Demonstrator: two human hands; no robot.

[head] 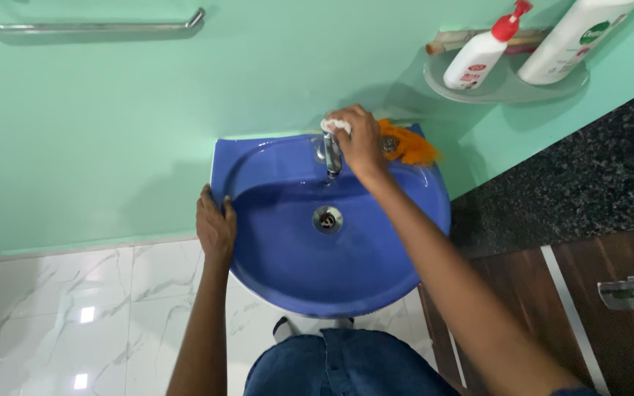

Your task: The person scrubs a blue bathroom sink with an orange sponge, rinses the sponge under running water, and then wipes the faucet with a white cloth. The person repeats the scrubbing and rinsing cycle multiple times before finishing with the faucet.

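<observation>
One blue sink (376,271) fills mid-frame, mounted on a green wall (111,110). The bowl looks dry and free of foam, and no water runs from the tap (332,155), so the wipe seems to be at the tap stage. I judge the bowl and rim not yet visibly scrubbed, though how clean they are is hard to tell.

Left hand (216,224) grips the sink's left rim, fingers curled over the edge with the thumb inside the bowl; it is bracing, holding no tool.

Right hand (359,139) sits on top of the chrome tap, fingers closed tight round a small white cloth (335,125) that pokes out at the fingertips. The cloth presses on the tap head; the spout hangs just below the fingers.

Orange rag (409,145) lies on the back ledge, just behind the right knuckles, touching or nearly touching the hand; cannot tell which. A dark scrub pad seems to sit on it, too blurred to say.

Drain (327,218) lies below the right fingers, well apart from them, open with no plug.

Corner shelf (504,89) with two white bottles is far up-right of the right fingers, untouched.
</observation>
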